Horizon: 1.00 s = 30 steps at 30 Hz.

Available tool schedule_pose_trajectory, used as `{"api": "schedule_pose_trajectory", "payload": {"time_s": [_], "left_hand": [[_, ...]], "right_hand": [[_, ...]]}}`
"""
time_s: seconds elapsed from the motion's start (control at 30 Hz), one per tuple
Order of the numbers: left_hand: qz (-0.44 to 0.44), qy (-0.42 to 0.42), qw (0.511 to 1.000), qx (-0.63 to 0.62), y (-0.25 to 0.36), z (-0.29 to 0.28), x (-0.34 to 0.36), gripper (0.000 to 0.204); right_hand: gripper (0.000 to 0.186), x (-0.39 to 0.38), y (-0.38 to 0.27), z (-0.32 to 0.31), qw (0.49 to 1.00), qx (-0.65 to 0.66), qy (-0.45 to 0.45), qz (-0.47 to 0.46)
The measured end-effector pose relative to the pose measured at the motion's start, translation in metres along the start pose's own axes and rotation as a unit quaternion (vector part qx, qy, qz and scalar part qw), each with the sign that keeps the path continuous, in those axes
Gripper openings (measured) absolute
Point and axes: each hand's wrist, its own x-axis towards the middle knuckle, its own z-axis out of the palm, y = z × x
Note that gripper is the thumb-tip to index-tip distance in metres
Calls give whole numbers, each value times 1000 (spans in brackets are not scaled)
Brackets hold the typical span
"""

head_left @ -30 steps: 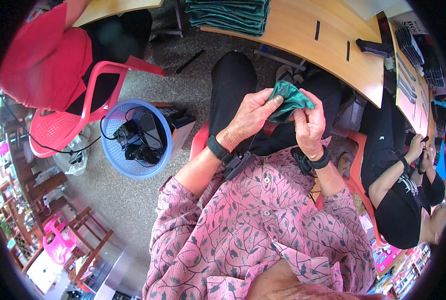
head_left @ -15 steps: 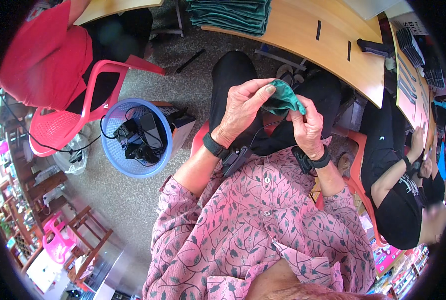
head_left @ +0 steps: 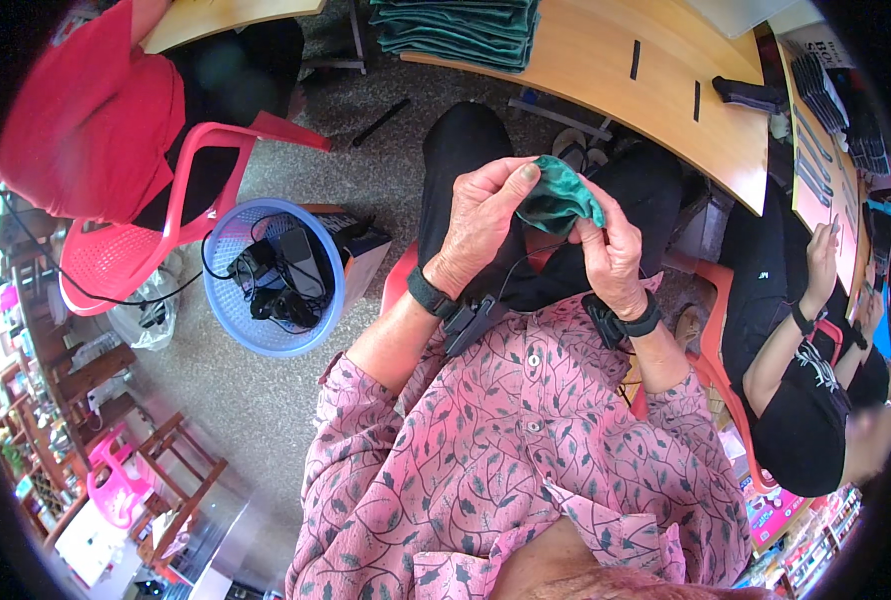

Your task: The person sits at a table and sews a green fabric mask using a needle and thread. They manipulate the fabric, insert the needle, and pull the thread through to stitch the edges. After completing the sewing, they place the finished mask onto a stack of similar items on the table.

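Above my lap, a small piece of dark green velvety cloth is stretched between my two hands. My left hand pinches its left edge, thumb uppermost. On the other side, my right hand grips the right edge between thumb and fingers. The cloth bulges and folds in the middle; whether it is a pouch or a flat piece I cannot tell. Black bands circle both my wrists, and a thin dark cable runs beneath the hands.
A stack of green cloths lies on the wooden table ahead. A blue basket with black devices and cables stands at left by a red chair with a person seated. At right a co-worker in black sits at another table.
The green cloth has opened out wider between my hands, showing more of its surface. My right hand has turned slightly. The co-worker's hand at right has risen off the table.
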Motion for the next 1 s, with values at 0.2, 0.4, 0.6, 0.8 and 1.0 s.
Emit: {"api": "schedule_pose_trajectory", "payload": {"time_s": [0.2, 0.4, 0.6, 0.8, 1.0], "left_hand": [[29, -17, 998, 43, -9, 4, -2, 22], [30, -22, 998, 55, -3, 5, -2, 19], [13, -23, 1000, 8, 12, 11, -7, 21], [28, 7, 998, 52, 0, 0, -2, 22], [30, 4, 998, 60, 0, 1, -3, 20]], "right_hand": [[26, -5, 0, 0, 998, 37, 39, 24], [20, -3, 2, -1, 1000, 10, 26, -3], [20, -2, 1, 0, 1000, -15, 6, -19], [20, 1, -5, 0, 1000, -21, -1, -20], [19, -1, -2, 1, 1000, -19, 14, -20]]}}
